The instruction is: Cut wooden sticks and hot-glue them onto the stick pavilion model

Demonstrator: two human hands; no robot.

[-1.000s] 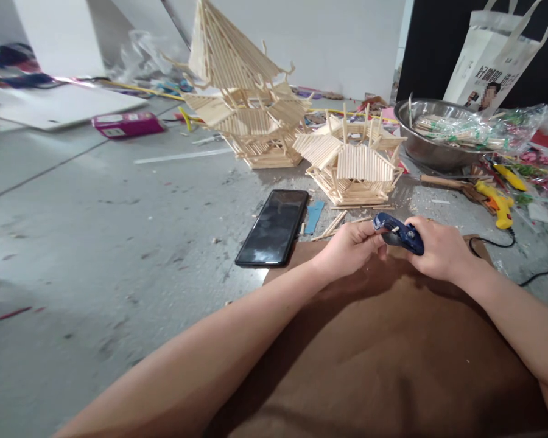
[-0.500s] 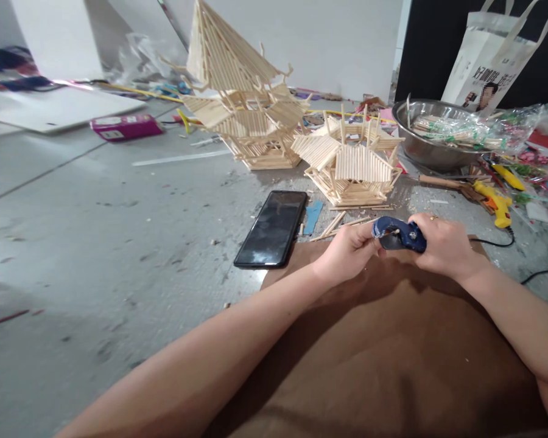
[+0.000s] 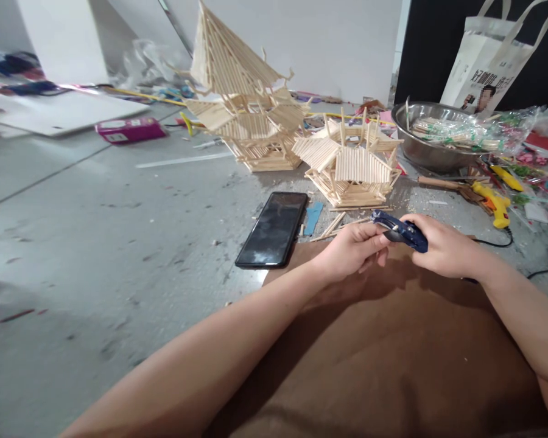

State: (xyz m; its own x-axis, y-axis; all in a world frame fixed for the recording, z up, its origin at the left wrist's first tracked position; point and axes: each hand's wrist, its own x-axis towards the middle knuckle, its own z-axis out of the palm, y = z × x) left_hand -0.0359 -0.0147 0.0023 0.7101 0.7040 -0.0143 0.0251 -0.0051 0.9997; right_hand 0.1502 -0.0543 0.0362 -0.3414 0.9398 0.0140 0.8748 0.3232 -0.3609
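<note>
My right hand (image 3: 442, 246) is wrapped round a dark blue hand tool (image 3: 399, 230) that points left. My left hand (image 3: 351, 249) pinches its fingertips at the tool's front end, on a small piece too tiny to name. Both hands hover over a brown cloth or board (image 3: 393, 359) in front of me. Just beyond the hands stands a small stick-built roof model (image 3: 354, 167), with loose wooden sticks (image 3: 335, 224) lying before it. A taller stick pagoda (image 3: 244, 103) stands further back.
A black phone (image 3: 274, 229) lies face up left of my hands. A steel bowl (image 3: 427, 152) of wrapped sticks, a yellow glue gun (image 3: 495, 204) with its black cable, and a white bag (image 3: 488, 58) crowd the right. A pink box (image 3: 128, 129) lies far left.
The blue tool has tilted flatter and shifted a little in my right hand. My left fingertips have moved in closer to its front end.
</note>
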